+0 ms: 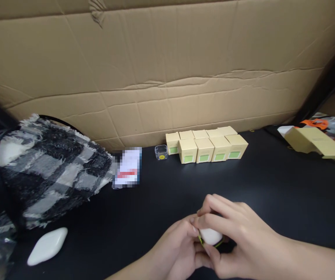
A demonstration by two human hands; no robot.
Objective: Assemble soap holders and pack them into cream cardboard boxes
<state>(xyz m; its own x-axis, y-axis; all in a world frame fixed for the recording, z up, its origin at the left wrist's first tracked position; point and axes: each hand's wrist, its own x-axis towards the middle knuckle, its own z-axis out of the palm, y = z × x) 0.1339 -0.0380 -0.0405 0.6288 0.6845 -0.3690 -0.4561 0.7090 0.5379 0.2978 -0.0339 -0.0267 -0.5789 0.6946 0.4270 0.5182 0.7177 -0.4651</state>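
Between both hands, over the near part of the black table [156, 210], is a small white rounded object [211, 236] with a dark, yellow-green edging along its lower side. My left hand [180, 243] grips it from the left, the thumb at its upper left corner and curled fingers beneath. From the right, my right hand [239, 237] closes around it, fingers over the top and thumb at the lower edge. Much of the object is hidden by the fingers, and its kind cannot be made out.
Several small cream boxes [205, 149] with green labels stand in rows at the back, beside a clear plastic container [161, 152]. A checked fringed bag [59, 171], a blurred-out packet [127, 169] and a white rounded piece [47, 246] lie left. An opened box [310, 140] lies right.
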